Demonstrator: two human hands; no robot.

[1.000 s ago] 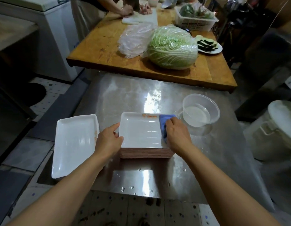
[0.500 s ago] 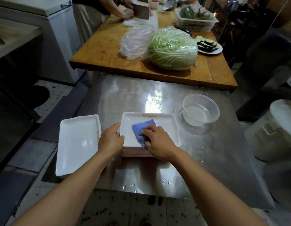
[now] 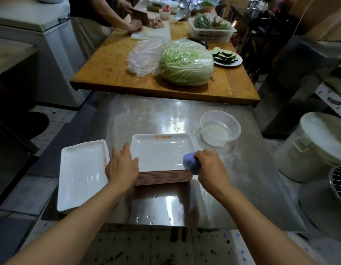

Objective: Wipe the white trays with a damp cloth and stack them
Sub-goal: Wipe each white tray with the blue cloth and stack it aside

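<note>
Two hands work one stack of trays (image 3: 162, 176) on my wet steel table (image 3: 146, 115). My right hand (image 3: 211, 167) bunches the soft blue cloth (image 3: 190, 163) in curled fingers at the glossy top tray's (image 3: 162, 152) near right corner; my left hand (image 3: 121, 165) lies flat-fingered against its left rim. Another white rectangular tray (image 3: 81, 175) sits left, a clear plastic water bowl (image 3: 220, 127) right.

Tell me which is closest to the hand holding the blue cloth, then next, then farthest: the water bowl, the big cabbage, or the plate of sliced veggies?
Measured from the right hand in the head view:
1. Water bowl, just beyond the hand on the steel table.
2. Cabbage, farther back on the wooden table.
3. Plate of sliced vegetables, farthest, at the wooden table's right side.
</note>
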